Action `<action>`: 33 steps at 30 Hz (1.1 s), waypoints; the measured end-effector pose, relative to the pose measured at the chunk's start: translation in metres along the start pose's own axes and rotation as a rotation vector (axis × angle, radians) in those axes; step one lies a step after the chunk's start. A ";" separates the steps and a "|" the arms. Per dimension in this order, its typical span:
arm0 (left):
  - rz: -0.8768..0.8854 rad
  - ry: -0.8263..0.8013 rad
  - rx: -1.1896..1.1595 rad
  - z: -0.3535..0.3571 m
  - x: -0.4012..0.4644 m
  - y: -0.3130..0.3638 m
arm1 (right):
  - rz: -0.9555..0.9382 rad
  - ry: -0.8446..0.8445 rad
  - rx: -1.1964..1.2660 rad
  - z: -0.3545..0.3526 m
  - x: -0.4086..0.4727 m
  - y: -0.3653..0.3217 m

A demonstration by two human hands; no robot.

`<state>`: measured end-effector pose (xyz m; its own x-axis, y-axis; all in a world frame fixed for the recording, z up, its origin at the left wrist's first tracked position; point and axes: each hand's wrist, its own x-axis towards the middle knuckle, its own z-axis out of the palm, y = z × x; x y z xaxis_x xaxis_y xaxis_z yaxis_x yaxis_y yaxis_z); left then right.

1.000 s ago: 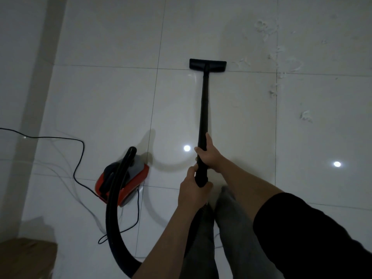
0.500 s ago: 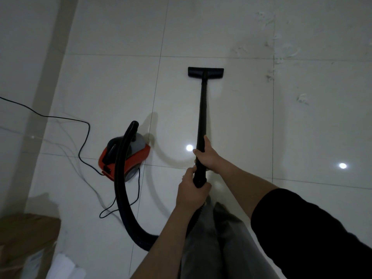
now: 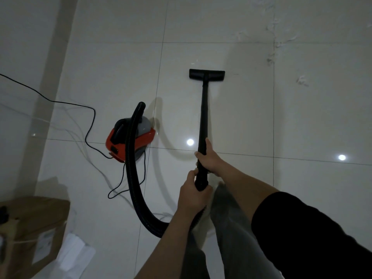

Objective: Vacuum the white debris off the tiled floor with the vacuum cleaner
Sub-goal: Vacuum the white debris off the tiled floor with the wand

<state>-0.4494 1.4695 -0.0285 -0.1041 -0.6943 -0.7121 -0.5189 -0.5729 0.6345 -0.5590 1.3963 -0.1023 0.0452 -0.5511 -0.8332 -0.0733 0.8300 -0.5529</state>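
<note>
A black vacuum wand (image 3: 203, 109) runs away from me to a flat black floor nozzle (image 3: 207, 74) resting on the glossy white tiles. My right hand (image 3: 207, 158) grips the wand higher up. My left hand (image 3: 193, 195) grips its lower end, where the ribbed black hose (image 3: 132, 168) joins. The hose loops left to the red and grey vacuum body (image 3: 130, 142). White debris (image 3: 302, 80) lies scattered at the upper right, beyond and to the right of the nozzle, with more along the grout line (image 3: 270, 59).
A black power cord (image 3: 88, 125) snakes across the floor left of the vacuum body. A brown cardboard box (image 3: 30, 224) and white paper (image 3: 72, 252) sit at the bottom left. My grey trouser legs (image 3: 227, 228) are below the hands. A pale wall strip runs up the left.
The nozzle has been pulled back toward me, away from the debris. The view has shifted, so the vacuum body, hose and box now appear further right and higher.
</note>
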 end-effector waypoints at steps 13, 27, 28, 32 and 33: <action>0.011 -0.106 0.053 -0.036 -0.081 -0.068 | 0.008 0.095 0.061 0.079 -0.061 0.066; 0.099 -0.140 -0.052 -0.018 -0.138 -0.063 | -0.106 0.175 0.073 0.067 -0.124 0.078; 0.105 -0.146 -0.052 -0.013 -0.139 -0.059 | -0.106 0.175 0.070 0.060 -0.128 0.078; 0.105 -0.168 -0.058 0.011 -0.140 -0.038 | -0.073 0.161 0.047 0.026 -0.133 0.080; 0.103 -0.173 -0.065 0.019 -0.140 -0.034 | -0.057 0.155 0.032 0.018 -0.134 0.082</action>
<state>-0.4331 1.5944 0.0440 -0.3006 -0.6690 -0.6797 -0.4426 -0.5335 0.7208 -0.5536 1.5401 -0.0361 -0.1059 -0.6022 -0.7913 -0.0431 0.7978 -0.6014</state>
